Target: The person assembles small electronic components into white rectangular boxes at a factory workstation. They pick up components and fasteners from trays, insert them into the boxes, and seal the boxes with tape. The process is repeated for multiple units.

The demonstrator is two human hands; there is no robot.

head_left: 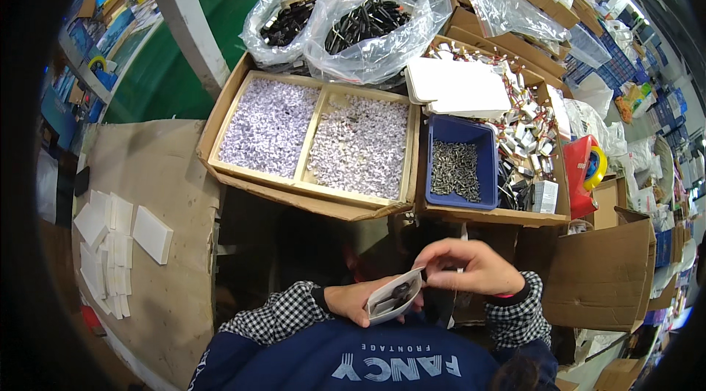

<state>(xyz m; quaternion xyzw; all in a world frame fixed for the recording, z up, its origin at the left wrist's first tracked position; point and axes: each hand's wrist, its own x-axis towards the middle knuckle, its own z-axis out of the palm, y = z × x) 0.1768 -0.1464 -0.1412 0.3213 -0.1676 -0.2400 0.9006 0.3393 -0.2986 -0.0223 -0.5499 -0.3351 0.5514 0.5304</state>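
Both hands hold a small white pouch close to the body.
Left hand cups it; right hand pinches its rim, so dark parts inside could spill if tilted.

Both hands sit close to the body, the left hand and right hand meeting at a small white packet. Straight ahead the way is shut off — the near wall of a cardboard tray of pale bits, and beside it, to the right, a blue bin of small metal parts. Farther back, bulging plastic bags crowd the far edge. On the right an open cardboard box stands close. Leftward there is room — a flat cardboard sheet, with only low white pads lying on it.
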